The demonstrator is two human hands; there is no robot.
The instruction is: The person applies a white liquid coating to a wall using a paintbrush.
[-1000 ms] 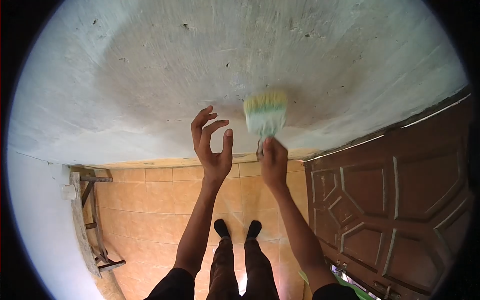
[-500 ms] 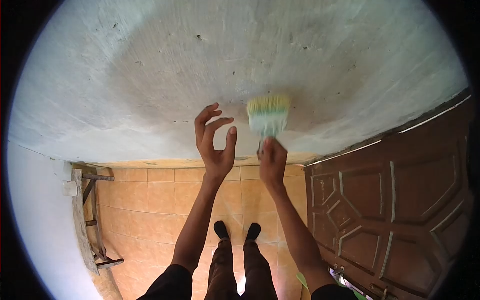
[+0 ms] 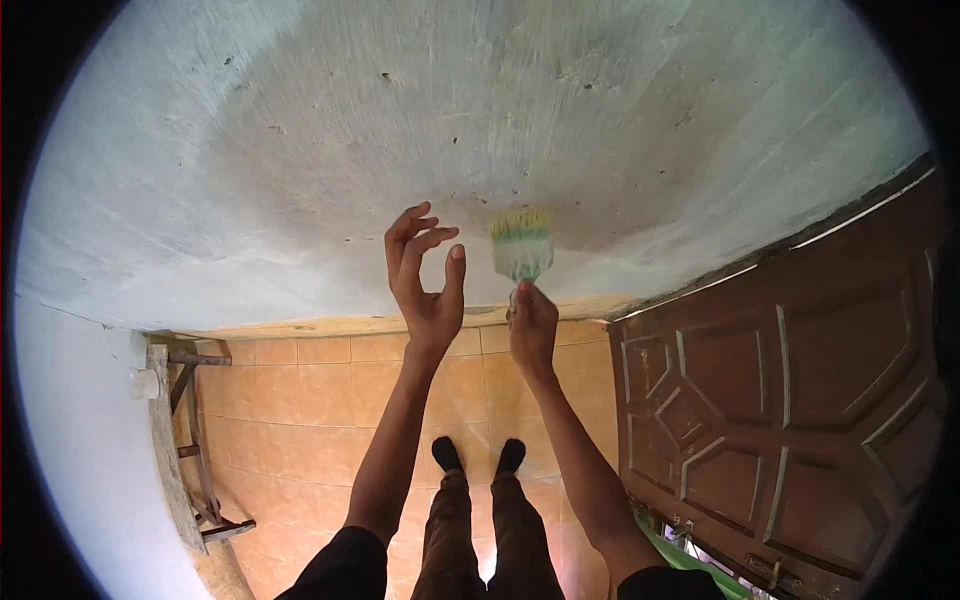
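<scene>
My right hand [image 3: 533, 325] is closed around the handle of a wide paintbrush [image 3: 522, 248]. The brush has yellow bristles, green near their base, and a pale ferrule; its bristles point up and overlap the grey-white wall [image 3: 460, 110]. Just left of the brush, my left hand [image 3: 428, 285] is raised with nothing in it. Its fingers are curved and spread, with a gap between thumb and fingers. The wall's surface carries streaks, small dark pits and a darker patch around the brush.
Orange floor tiles [image 3: 330, 400] run below the wall, where my feet stand in black socks. A wooden bench [image 3: 180, 450] stands along the white side wall [image 3: 80, 430] at left. On the right is a brown panelled door [image 3: 740, 400] with a metal latch.
My right hand and the paintbrush have shifted slightly left and down in view. My left hand keeps nearly the same pose and stays without anything in it.
</scene>
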